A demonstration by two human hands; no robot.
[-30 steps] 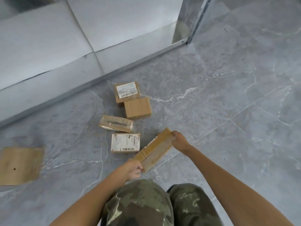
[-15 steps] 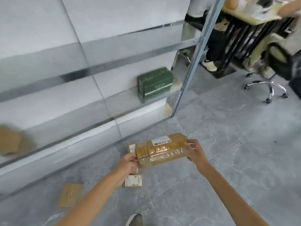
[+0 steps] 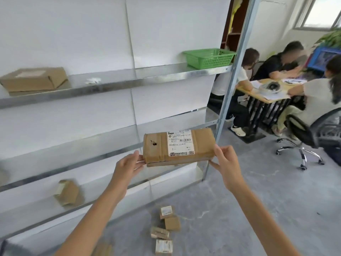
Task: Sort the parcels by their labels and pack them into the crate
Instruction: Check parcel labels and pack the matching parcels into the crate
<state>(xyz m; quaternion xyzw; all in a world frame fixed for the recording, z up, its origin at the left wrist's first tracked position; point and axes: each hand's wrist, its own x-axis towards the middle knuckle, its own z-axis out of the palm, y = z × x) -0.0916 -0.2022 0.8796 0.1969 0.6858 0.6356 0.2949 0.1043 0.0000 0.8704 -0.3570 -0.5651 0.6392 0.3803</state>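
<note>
A metal shelving rack (image 3: 110, 84) with white back panels is filling the view. In front of it the long parcel (image 3: 156, 150) is hanging in the air between both hands, its long axis running left to right and its label (image 3: 180, 143) facing the person. The left hand (image 3: 127, 167) is pinching the left end and the right hand (image 3: 226, 163) the right end. The green basket (image 3: 209, 58), probably the crate, is standing on the upper shelf, above and to the right, so the right hand is nearer to it. Small parcels (image 3: 165, 230) are lying on the floor.
</note>
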